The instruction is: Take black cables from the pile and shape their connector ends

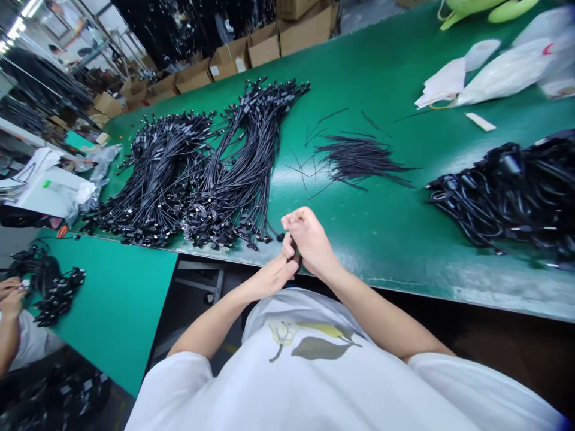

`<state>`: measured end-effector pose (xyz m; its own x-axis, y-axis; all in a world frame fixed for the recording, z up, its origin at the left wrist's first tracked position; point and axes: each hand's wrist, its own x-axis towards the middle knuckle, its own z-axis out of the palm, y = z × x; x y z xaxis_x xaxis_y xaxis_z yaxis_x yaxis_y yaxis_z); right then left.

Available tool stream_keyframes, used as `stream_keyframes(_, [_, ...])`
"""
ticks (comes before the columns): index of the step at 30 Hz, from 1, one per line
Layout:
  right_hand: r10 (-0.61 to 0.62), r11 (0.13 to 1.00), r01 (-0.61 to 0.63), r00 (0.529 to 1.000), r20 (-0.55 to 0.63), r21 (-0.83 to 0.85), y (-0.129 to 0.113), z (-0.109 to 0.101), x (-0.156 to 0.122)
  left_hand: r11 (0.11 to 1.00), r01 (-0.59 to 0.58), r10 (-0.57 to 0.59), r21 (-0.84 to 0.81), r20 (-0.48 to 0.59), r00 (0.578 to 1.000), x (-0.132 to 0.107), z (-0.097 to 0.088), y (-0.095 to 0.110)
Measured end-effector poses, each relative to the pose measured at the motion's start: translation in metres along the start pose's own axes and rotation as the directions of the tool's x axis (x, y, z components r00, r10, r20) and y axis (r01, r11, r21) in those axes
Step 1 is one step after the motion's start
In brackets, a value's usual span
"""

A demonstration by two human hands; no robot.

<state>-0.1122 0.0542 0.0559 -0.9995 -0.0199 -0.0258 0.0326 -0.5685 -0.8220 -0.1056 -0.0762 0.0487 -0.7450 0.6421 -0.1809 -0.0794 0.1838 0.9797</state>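
My left hand [279, 274] and my right hand [309, 239] meet at the table's front edge, both with curled fingers. Between them shows a small stretch of black cable [294, 254], mostly covered by the fingers; my left hand is closed around it. The right hand pinches at the same spot, and its fingertips hide what they hold. Just beyond the hands, to the left, lies a heap of black cables with connector ends [242, 161]. A loose pile of thin black ties [359, 158] lies ahead to the right.
Bundled black cables [507, 191] lie at the right on the green table [386, 245]. White plastic bags [503, 78] lie at the back right. Cardboard boxes [265, 45] line the far edge. At the left, a co-worker's hands [11, 296] handle cables at a lower green table [121, 299].
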Motion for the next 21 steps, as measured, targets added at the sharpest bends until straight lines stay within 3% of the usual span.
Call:
stream_keyframes(3, [0.103, 0.987, -0.100, 0.995, -0.017, 0.130, -0.006, 0.001, 0.003, 0.997, -0.021, 0.015, -0.079, -0.081, 0.997, 0.001, 0.007, -0.003])
stream_keyframes(5, [0.144, 0.970, -0.145, 0.989, 0.024, 0.197, -0.015, 0.000, 0.005, 0.973, 0.040, -0.050, -0.229, -0.039, 0.998, 0.002, 0.014, -0.004])
stream_keyframes(9, [0.238, 0.934, -0.268, 0.960, 0.149, 0.237, -0.028, -0.007, 0.007, 0.735, 0.310, -0.231, -0.602, 0.207, 0.951, 0.002, 0.025, -0.001])
stream_keyframes(11, [0.259, 0.921, -0.299, 0.949, 0.182, 0.248, -0.029, -0.011, 0.010, 0.629, 0.359, -0.257, -0.689, 0.252, 0.933, 0.002, 0.028, 0.005])
stream_keyframes(13, [0.243, 0.928, -0.283, 0.953, 0.183, 0.243, -0.028, -0.014, 0.013, 0.578, 0.371, -0.254, -0.727, 0.271, 0.928, 0.002, 0.029, 0.010])
stream_keyframes(16, [0.152, 0.982, -0.164, 0.980, 0.126, 0.095, -0.028, -0.023, 0.016, 0.566, 0.344, -0.254, -0.749, 0.239, 0.937, 0.005, 0.031, 0.011])
stream_keyframes(18, [-0.002, 0.980, 0.020, 0.995, 0.095, -0.196, -0.031, -0.032, 0.016, 0.590, 0.285, -0.270, -0.755, 0.149, 0.951, 0.007, 0.031, 0.007])
stream_keyframes(19, [-0.114, 0.909, 0.151, 0.987, 0.116, -0.389, -0.035, -0.037, 0.015, 0.620, 0.254, -0.279, -0.743, 0.093, 0.956, 0.009, 0.030, 0.004])
stream_keyframes(20, [-0.217, 0.767, 0.289, 0.957, 0.192, -0.573, -0.039, -0.043, 0.013, 0.669, 0.220, -0.281, -0.710, 0.033, 0.959, 0.010, 0.029, 0.001])
stream_keyframes(21, [-0.271, 0.572, 0.415, 0.910, 0.315, -0.707, -0.043, -0.049, 0.010, 0.743, 0.185, -0.265, -0.644, -0.029, 0.964, 0.011, 0.027, -0.001])
